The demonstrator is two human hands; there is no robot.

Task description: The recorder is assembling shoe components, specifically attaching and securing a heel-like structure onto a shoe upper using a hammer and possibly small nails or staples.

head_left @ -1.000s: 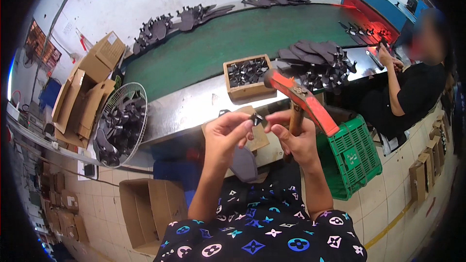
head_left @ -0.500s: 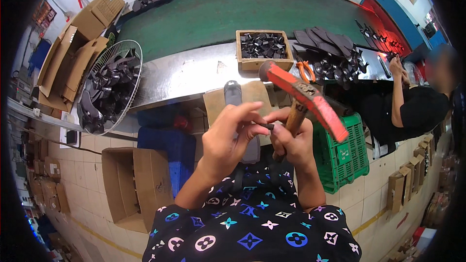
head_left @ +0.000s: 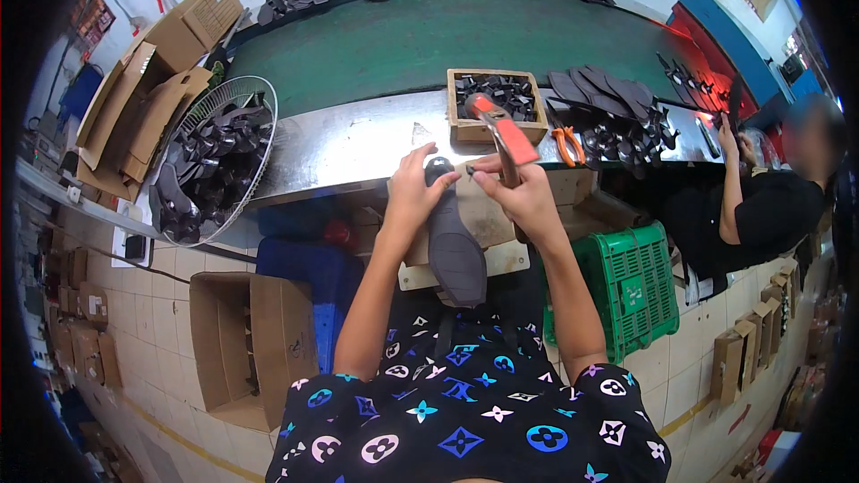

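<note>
A dark grey shoe sole (head_left: 457, 255) lies lengthwise before me, its black heel end (head_left: 438, 166) pointing away, over a pale work board (head_left: 490, 219). My left hand (head_left: 413, 192) curves round the left of the heel end, thumb across it. In my right hand (head_left: 526, 199) is a hammer (head_left: 516, 141) with a red head and wooden handle, its head raised. The same hand's thumb and forefinger pinch a small black piece (head_left: 471, 170), probably a heel tip, just right of the heel end. The grip on the handle is partly hidden.
A wooden box (head_left: 497, 131) of small black pieces stands on the metal bench edge, beside orange-handled pliers (head_left: 567, 145) and stacked soles (head_left: 601, 92). A wire basket (head_left: 268, 156) of heeled parts is left, a green crate (head_left: 631, 282) right. A co-worker (head_left: 761, 201) sits far right.
Both hands have moved forward and apart, the left to the sole's heel end. The hammer has gone forward with my right hand. The small black piece now shows only in my right fingers.
</note>
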